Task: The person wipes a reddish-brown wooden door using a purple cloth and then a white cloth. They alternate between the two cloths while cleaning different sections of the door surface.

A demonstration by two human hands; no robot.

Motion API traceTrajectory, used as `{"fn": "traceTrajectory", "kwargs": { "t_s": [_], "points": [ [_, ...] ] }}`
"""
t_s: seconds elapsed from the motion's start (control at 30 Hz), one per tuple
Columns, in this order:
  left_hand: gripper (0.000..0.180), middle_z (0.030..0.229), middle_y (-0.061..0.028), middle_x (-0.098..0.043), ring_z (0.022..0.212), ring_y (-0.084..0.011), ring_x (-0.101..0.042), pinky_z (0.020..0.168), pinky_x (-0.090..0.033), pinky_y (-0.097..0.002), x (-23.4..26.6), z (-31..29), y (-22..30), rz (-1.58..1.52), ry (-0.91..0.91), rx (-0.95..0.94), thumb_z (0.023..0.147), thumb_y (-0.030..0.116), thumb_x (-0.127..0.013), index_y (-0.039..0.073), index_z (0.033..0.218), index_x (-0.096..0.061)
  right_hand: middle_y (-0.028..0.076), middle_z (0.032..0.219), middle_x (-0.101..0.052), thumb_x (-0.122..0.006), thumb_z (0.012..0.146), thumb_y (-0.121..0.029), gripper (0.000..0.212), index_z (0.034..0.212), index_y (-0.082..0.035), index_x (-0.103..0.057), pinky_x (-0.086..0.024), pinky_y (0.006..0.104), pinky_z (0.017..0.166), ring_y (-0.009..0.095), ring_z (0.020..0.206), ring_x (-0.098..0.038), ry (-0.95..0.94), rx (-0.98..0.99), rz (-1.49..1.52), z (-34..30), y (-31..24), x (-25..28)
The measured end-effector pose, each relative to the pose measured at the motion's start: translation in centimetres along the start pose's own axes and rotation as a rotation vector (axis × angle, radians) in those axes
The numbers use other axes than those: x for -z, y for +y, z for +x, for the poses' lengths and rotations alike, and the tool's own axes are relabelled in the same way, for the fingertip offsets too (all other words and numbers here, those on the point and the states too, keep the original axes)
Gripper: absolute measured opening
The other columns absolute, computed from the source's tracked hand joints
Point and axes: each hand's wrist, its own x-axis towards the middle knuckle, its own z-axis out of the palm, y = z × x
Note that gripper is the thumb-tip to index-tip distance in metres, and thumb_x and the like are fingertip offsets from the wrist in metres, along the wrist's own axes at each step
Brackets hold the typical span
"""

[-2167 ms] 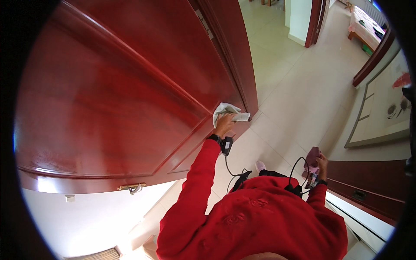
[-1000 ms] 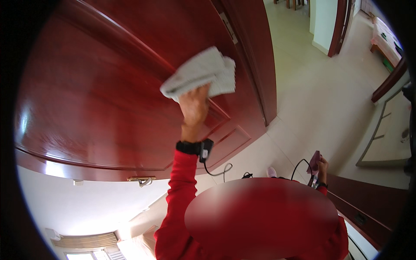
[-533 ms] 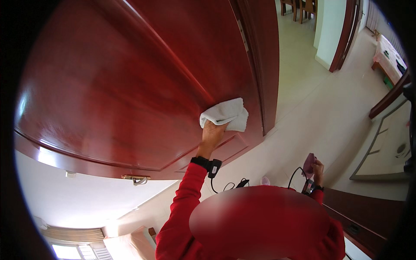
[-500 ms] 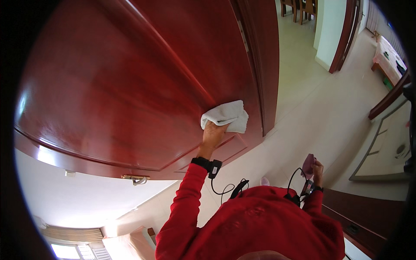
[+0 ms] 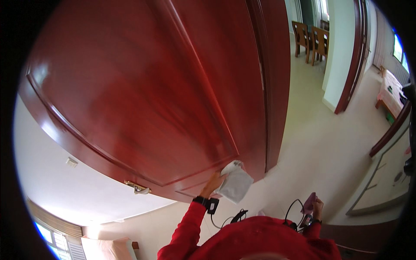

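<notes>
Look at that pale, shiny floor [image 5: 305, 138] running off toward the far right, past a white wall [image 5: 341, 47], all the way to a pink-covered bed [image 5: 391, 96]! Two wooden chairs [image 5: 320, 41] stand at the far end. Near left, daylight glows in a window [image 5: 55, 241] beside a ribbed brown blind [image 5: 54, 219]; a framed picture [image 5: 378, 185] lines the right.

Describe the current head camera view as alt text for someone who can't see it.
A person's left hand holds a pale cloth by the lower part of a large, glossy red door. The right hand holds a mauve item off to the right. Wooden chairs stand on a pale floor beyond.
</notes>
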Motion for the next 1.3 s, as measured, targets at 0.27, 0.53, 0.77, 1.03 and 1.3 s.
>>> {"fn": "traceTrajectory", "kwargs": {
  "t_s": [0.27, 0.53, 0.77, 1.03, 1.3],
  "points": [
    [0.042, 0.102, -0.0049, -0.064, 0.091, -0.0145, -0.059, 0.082, -0.047, -0.0291, 3.7, -7.7, 1.1, -0.625, 0.362, 0.199, 0.091, 0.03, -0.061, -0.002, 0.118, -0.058, 0.005, 0.078, -0.064, -0.051, 0.067, 0.006, 0.031, 0.092, 0.005, -0.068, -0.049, 0.0287, 0.058, 0.016, 0.067, -0.06, -0.084, 0.009, 0.034, 4.7, 0.9, -1.4],
    [0.05, 0.112, -0.0092, -0.061, 0.098, -0.0208, -0.06, 0.085, -0.05, -0.0345, 4.9, -12.1, 5.3, -1.245, 0.737, -0.104, 0.089, 0.034, -0.061, 0.0, 0.125, -0.05, 0.006, 0.071, -0.063, -0.057, 0.068, 0.006, 0.028, 0.093, 0.004, -0.068, -0.047, 0.0317, 0.048, 0.018, 0.059, -0.06, -0.104, -0.184, -0.144, 6.5, 1.9, -2.3],
    [0.053, 0.122, -0.0094, -0.057, 0.11, -0.0255, -0.057, 0.091, -0.049, -0.0404, 6.9, -13.9, 5.7, -1.522, 0.798, -0.28, 0.089, 0.034, -0.062, 0.005, 0.13, -0.046, 0.008, 0.076, -0.064, -0.061, 0.068, -0.002, 0.029, 0.095, 0.006, -0.067, -0.049, 0.0316, 0.054, 0.02, 0.06, -0.06, -0.149, -0.145, -0.179, 6.2, 1.2, -2.0],
    [0.051, 0.127, -0.0103, -0.054, 0.113, -0.0268, -0.055, 0.093, -0.048, -0.0438, 6.4, -14.9, 5.5, -1.562, 0.798, -0.271, 0.091, 0.033, -0.058, 0.006, 0.132, -0.044, 0.005, 0.074, -0.061, -0.064, 0.07, -0.012, 0.025, 0.089, 0.004, -0.066, -0.048, 0.0305, 0.056, 0.018, 0.059, -0.058, -0.224, -0.085, -0.194, 5.3, -1.0, -3.6],
    [0.049, 0.126, -0.01, -0.056, 0.114, -0.0283, -0.055, 0.094, -0.047, -0.0472, 6.3, -15.6, 5.7, -1.575, 0.857, -0.279, 0.091, 0.033, -0.058, 0.008, 0.132, -0.047, 0.007, 0.07, -0.058, -0.069, 0.071, -0.025, 0.029, 0.073, 0.003, -0.06, -0.048, 0.0306, 0.049, 0.018, 0.055, -0.055, -0.033, -0.014, -0.337, 4.3, -0.5, -4.3]
  ]
}}
